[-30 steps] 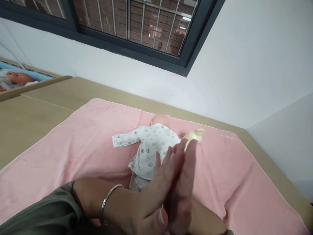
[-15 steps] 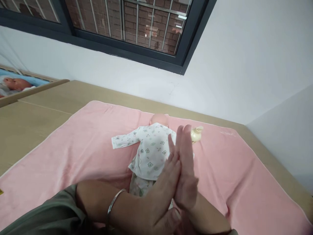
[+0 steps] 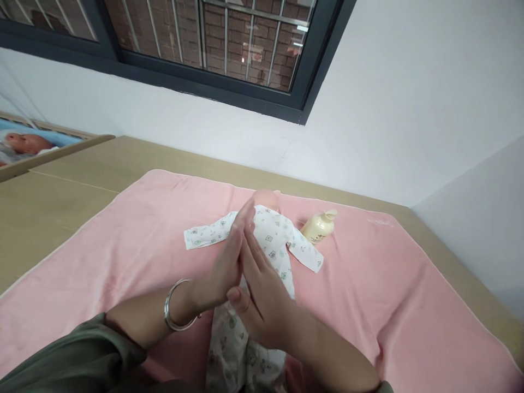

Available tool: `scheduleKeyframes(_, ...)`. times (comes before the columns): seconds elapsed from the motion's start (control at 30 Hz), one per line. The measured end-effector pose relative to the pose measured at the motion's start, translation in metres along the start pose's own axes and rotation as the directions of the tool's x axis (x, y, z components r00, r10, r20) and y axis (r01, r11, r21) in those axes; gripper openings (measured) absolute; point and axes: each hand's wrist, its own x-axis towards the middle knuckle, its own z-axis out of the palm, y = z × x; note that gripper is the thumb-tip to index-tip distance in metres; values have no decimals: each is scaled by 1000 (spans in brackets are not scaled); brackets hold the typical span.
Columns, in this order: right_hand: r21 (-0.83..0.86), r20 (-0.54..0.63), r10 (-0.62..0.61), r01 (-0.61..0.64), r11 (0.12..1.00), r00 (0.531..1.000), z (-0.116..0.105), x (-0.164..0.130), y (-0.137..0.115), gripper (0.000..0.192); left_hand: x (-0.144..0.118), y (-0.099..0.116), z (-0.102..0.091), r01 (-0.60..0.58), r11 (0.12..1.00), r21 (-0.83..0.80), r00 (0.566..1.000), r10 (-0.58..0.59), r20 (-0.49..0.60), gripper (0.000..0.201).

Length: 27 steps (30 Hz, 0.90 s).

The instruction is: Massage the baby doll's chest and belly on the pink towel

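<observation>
My left hand (image 3: 227, 262) and my right hand (image 3: 266, 295) press palm to palm in front of me, fingers stretched out and pointing away. Nothing shows between them, and a silver bangle (image 3: 167, 311) circles my left wrist. Beneath and beyond them lies a baby doll (image 3: 266, 200) in a white printed top (image 3: 282, 224) and printed trousers (image 3: 229, 333). My hands and forearms cover part of its middle. A cream pump bottle (image 3: 319, 226) rests tilted beside the doll's right-hand sleeve.
A pink blanket (image 3: 368, 305) is spread under the doll on a wooden surface (image 3: 73, 202). A white wall with a dark-framed window (image 3: 204, 76) rises behind. Far left, another doll (image 3: 28, 143) lies in a wooden-edged bed with blue lining.
My pressed hands have shifted left and slid against each other, the right now nearer to me. The pump bottle and the doll's right-hand sleeve have come into fuller view.
</observation>
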Motion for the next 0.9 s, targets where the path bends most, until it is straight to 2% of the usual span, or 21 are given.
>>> scheduleKeyframes(0.1, -63, 110, 161, -155, 986, 981, -12, 2, 19, 72, 28, -21, 4, 103, 993, -60, 989, -109, -96, 55)
scheduleKeyframes(0.2, -204, 60, 399, -380, 902, 915, -19, 4, 39, 64, 45, -43, 7, 195, 980, -38, 972, -199, -125, 49)
scheduleKeyframes(0.27, -291, 75, 475, -437, 851, 877, -20, 6, 46, 62, 50, -55, 9, 219, 975, -31, 968, -221, -123, 45)
scheduleKeyframes(0.37, -361, 204, 448, -358, 861, 870, -17, 9, 51, 59, 54, -71, 13, 226, 974, 32, 958, -216, -188, 41)
scheduleKeyframes(0.43, -385, 219, 427, -324, 864, 877, -12, 13, 57, 58, 57, -82, 14, 180, 975, 133, 961, -146, -235, 39)
scheduleKeyframes(0.53, -424, 161, 425, -327, 845, 891, 0, 20, 78, 58, 60, -102, 13, 65, 959, 277, 979, -7, -204, 39)
scheduleKeyframes(0.63, -430, 104, 411, -331, 840, 906, 14, 26, 103, 58, 58, -117, 14, 47, 943, 329, 986, 10, -169, 40)
scheduleKeyframes(0.8, -436, 6, 415, -371, 820, 910, 24, 29, 130, 55, 53, -124, 17, -12, 920, 391, 986, 76, -147, 37)
scheduleKeyframes(0.9, -454, -36, 467, -430, 780, 884, 19, 31, 137, 54, 53, -126, 18, -30, 905, 424, 984, 101, -146, 36)
